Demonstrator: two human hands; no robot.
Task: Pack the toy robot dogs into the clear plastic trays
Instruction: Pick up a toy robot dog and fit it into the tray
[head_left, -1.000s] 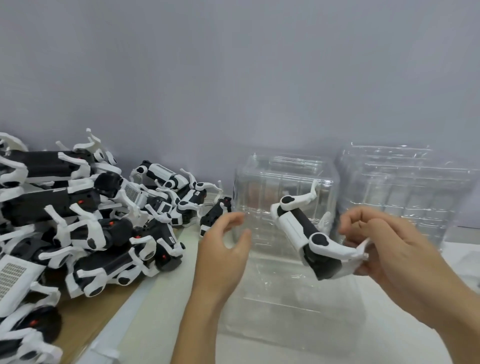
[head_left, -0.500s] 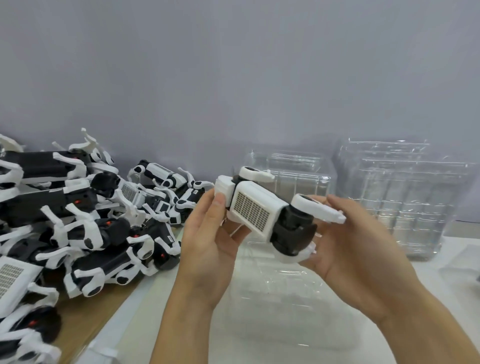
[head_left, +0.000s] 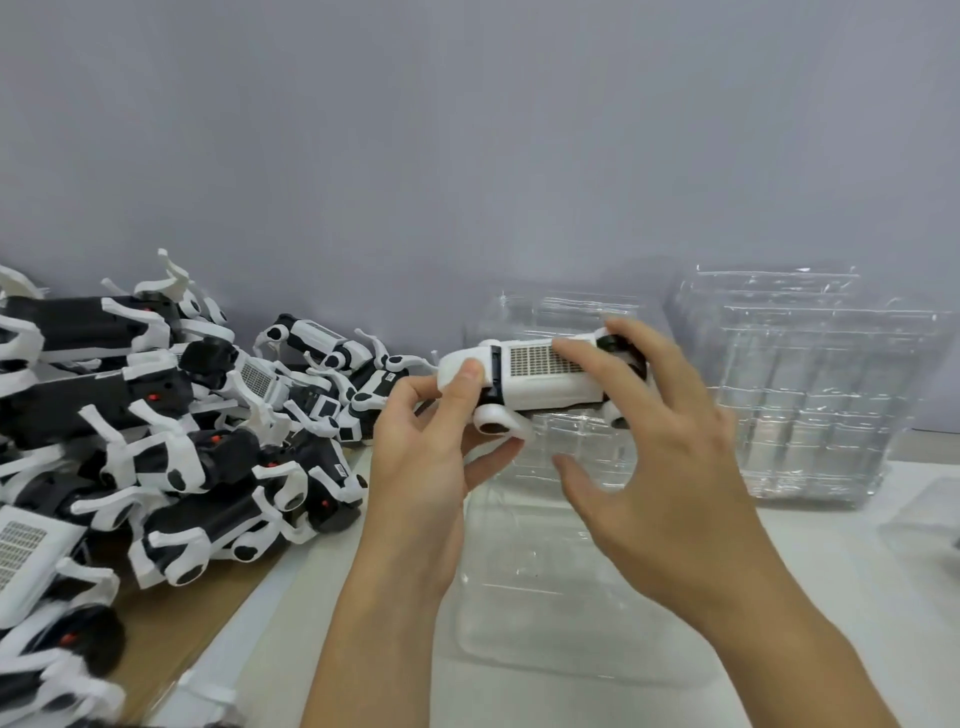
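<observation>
White bench (head_left: 831, 597), plain grey-lilac wall (head_left: 467, 130) directly behind it. Far left of the bench: brown cardboard sheet (head_left: 171, 623) carrying a heap of black-and-white toy robot dogs (head_left: 171, 441), legs sticking out every way, stacked up to the wall. One clear plastic tray (head_left: 545, 597) lies flat on the bench in front of the person, under the hands. Behind it, a stack of clear trays (head_left: 571, 312) against the wall; a second, taller tray stack (head_left: 810, 384) just to its right. Another bit of clear plastic (head_left: 924, 519) at the right edge, too cut off to identify. Held dog (head_left: 540, 374) is in the air above the flat tray, lying level, white grille side towards the camera. Left hand (head_left: 421, 467) pinches its white end, thumb on top, fingers underneath. Right hand (head_left: 670, 457) spread, fingertips resting on the dog's top and black end, thumb hanging free below.
</observation>
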